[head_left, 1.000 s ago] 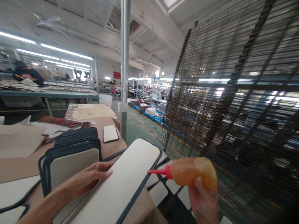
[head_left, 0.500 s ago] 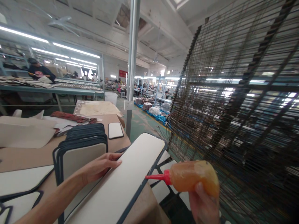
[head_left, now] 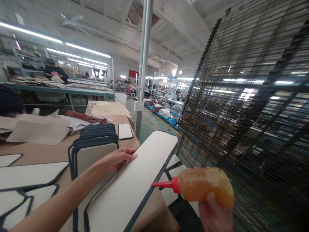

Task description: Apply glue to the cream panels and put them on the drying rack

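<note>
My left hand (head_left: 123,158) grips the left edge of a long white panel with a dark blue border (head_left: 135,174), thumb on its face. The panel lies tilted across the table's corner. In my right hand (head_left: 214,209) is a squeeze bottle of amber liquid (head_left: 205,183) with a red nozzle, held on its side. The nozzle tip touches or nearly touches the panel's right edge, where white meets dark border. Left of the panel stands a stack of similar dark-edged panels (head_left: 96,138). Most of my right hand's fingers are hidden behind the bottle.
More dark-edged panels (head_left: 33,174) lie on the brown table (head_left: 48,148) at left. A small white panel (head_left: 125,131) sits near the far edge. A tall wire rack (head_left: 241,96) stands close on the right, a metal post (head_left: 144,64) beyond the table. A person (head_left: 55,72) works behind.
The whole view has shifted, so things appear further right. The nozzle tip has moved slightly along the panel's right edge toward me. Both hands keep their hold.
</note>
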`<move>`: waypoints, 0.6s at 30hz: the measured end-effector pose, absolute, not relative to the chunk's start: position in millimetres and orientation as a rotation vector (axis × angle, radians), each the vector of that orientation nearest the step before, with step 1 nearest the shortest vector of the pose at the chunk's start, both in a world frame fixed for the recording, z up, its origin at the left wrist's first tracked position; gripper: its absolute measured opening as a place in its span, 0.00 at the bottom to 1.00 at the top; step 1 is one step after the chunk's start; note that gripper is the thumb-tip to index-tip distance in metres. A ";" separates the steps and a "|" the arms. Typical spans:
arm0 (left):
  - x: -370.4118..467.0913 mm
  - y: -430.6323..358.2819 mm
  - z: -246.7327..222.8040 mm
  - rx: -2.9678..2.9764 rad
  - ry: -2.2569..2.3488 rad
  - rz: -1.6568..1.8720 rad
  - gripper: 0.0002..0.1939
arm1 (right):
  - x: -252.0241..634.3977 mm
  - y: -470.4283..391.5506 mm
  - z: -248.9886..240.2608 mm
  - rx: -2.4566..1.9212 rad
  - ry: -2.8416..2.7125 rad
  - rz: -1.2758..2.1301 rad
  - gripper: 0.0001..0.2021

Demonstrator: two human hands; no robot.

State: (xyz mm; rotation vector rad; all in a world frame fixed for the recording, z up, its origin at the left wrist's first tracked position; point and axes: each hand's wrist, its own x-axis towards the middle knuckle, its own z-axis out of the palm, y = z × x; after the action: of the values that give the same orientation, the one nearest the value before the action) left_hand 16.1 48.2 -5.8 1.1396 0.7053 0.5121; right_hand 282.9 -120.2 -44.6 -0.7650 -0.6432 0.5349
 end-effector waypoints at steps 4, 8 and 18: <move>21.7 53.5 -0.6 1.142 0.738 0.514 0.28 | 285.4 -121.4 -46.8 -0.765 -0.689 0.587 0.27; 26.7 60.5 1.7 1.137 0.734 0.520 0.28 | 281.5 -125.4 -44.5 -0.803 -0.667 0.592 0.33; 38.6 74.0 7.7 1.127 0.788 0.562 0.22 | 290.8 -131.3 -69.6 -0.783 -0.680 0.766 0.36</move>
State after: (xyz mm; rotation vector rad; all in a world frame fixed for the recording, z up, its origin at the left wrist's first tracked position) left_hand 38.6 74.0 7.7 1.1270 0.7876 0.5621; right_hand 290.8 -131.3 -69.6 -0.7830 -0.6796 0.7658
